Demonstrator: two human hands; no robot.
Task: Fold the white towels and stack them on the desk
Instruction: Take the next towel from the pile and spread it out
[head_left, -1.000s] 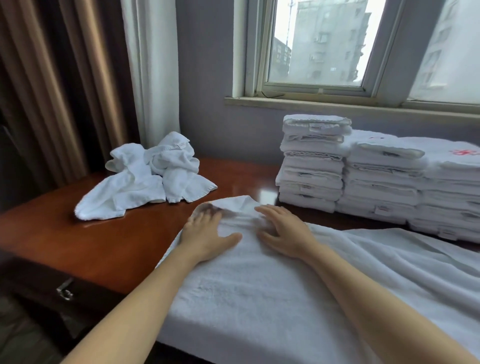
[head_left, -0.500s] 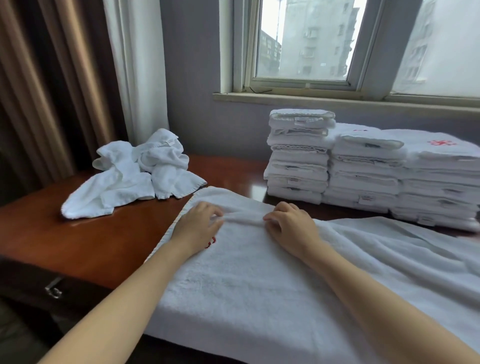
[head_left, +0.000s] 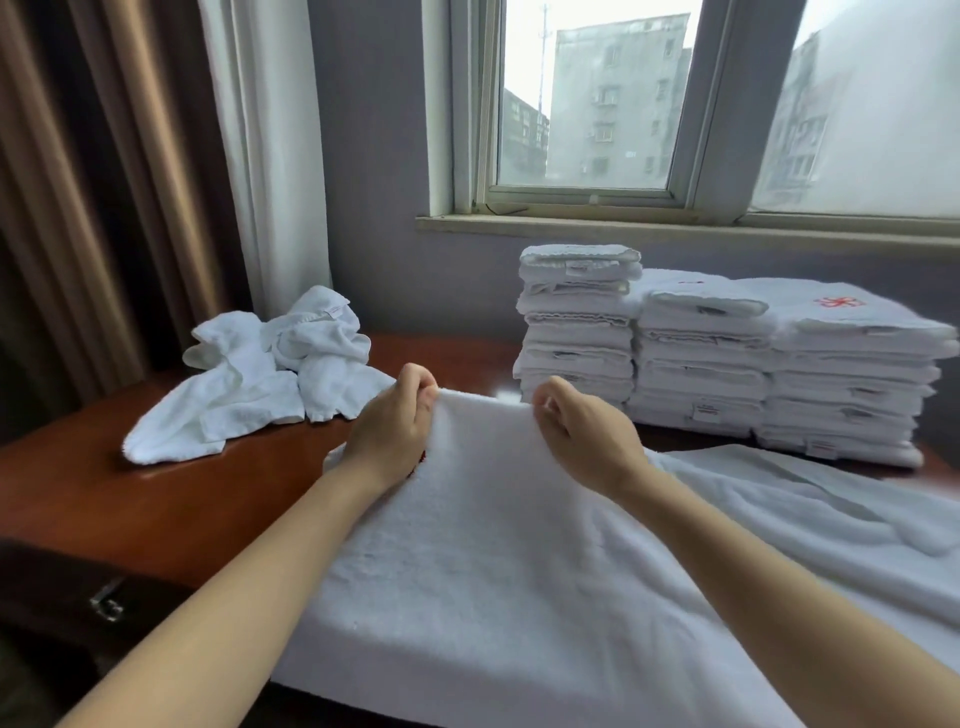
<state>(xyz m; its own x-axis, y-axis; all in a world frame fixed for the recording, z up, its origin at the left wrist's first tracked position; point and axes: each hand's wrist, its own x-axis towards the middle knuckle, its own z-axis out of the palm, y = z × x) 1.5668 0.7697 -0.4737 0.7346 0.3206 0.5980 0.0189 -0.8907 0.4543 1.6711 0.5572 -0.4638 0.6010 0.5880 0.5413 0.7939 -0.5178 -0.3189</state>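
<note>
fingers (head_left: 417, 381) pinching towel (head_left: 467, 545) edge, white, fluffy

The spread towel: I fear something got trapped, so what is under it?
Only the wooden desk shows, running under the spread towel at its left edge. The left hand and right hand pinch its far edge up, but the cloth hides everything beneath.

white towel (head_left: 493, 545), reddish-brown desk (head_left: 130, 499), red emblem (head_left: 837, 302) on white stack (head_left: 852, 374).
</note>
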